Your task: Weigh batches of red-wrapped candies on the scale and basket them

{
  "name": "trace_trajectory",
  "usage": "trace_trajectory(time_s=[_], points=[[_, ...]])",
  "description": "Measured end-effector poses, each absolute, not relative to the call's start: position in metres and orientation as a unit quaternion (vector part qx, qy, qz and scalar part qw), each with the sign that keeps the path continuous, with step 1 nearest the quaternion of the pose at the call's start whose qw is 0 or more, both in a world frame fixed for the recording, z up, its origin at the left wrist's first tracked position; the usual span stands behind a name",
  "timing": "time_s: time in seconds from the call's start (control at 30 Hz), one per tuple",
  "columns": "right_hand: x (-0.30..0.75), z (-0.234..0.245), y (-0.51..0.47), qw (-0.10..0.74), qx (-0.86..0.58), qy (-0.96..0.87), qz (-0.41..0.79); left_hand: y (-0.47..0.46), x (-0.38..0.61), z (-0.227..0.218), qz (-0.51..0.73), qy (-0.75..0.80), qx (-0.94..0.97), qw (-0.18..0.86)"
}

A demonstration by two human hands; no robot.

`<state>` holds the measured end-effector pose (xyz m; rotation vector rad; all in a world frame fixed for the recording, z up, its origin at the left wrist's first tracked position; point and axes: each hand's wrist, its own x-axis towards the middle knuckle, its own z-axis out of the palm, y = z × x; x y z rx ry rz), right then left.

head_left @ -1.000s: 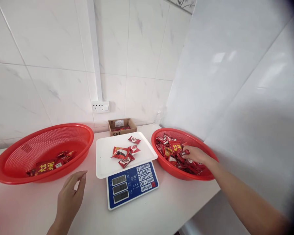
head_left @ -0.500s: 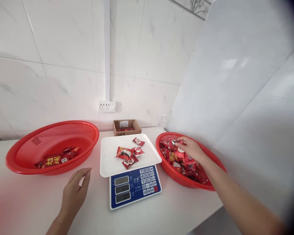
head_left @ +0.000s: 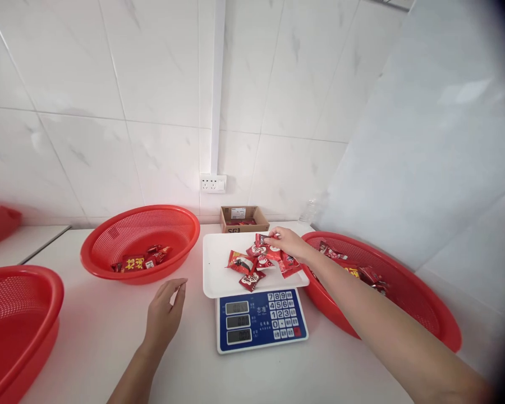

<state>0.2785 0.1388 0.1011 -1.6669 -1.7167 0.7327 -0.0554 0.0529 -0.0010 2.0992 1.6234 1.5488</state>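
Note:
My right hand (head_left: 289, 242) is closed on small red candy packets (head_left: 261, 240) above the right part of the scale's white tray (head_left: 216, 264). Under and beside the fingers, several red-wrapped candies (head_left: 240, 261) lie on that tray; the fingers partly hide which ones are held. The digital scale's blue panel (head_left: 258, 325) faces me, its readouts too faint to read surely. To the left of the scale, my left hand (head_left: 165, 308) hovers low over the table with thumb and fingertips drawn together and nothing in them.
At right, a red basket (head_left: 429, 280) holds many candy packets, partly behind my forearm. A red mesh basket (head_left: 141, 212) with a few packets stands back left. Another red basket (head_left: 50, 292) cuts into the left edge. Behind the tray is a small cardboard box (head_left: 258, 219), below a wall socket (head_left: 213, 183).
My right hand has gone from the right basket to over the scale tray, carrying red packets. The view has swung left, bringing another red basket in. My left hand stays beside the scale.

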Motion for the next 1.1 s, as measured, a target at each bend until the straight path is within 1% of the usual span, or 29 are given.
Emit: trace_trajectory(time_s=[0.17, 0.37, 0.53, 0.73, 0.8, 0.87, 0.97, 1.1], points=[[0.288, 0.096, 0.153, 0.351, -0.67, -0.583, 0.295, 0.054, -0.054, -0.004, 0.498, 0.53, 0.685, 0.037], [0.278, 0.084, 0.163, 0.344, -0.692, -0.519, 0.365, 0.053, -0.053, -0.005, 0.499, 0.521, 0.692, 0.04], [0.277, 0.091, 0.154, 0.341, -0.67, -0.535, 0.384, 0.054, -0.055, -0.005, 0.5, 0.523, 0.689, 0.036], [0.311, 0.113, 0.12, 0.41, -0.634, -0.511, 0.411, 0.052, -0.054, -0.004, 0.502, 0.52, 0.69, 0.04], [0.324, 0.117, 0.106, 0.419, -0.656, -0.505, 0.374, 0.052, -0.053, -0.003, 0.503, 0.519, 0.689, 0.042], [0.335, 0.119, 0.092, 0.411, -0.692, -0.515, 0.293, 0.051, -0.051, -0.003, 0.504, 0.521, 0.688, 0.046], [0.349, 0.12, 0.074, 0.382, -0.749, -0.512, 0.178, 0.052, -0.05, -0.003, 0.504, 0.522, 0.686, 0.056], [0.375, 0.115, 0.058, 0.331, -0.816, -0.467, 0.082, 0.051, -0.049, -0.003, 0.505, 0.526, 0.681, 0.065]])
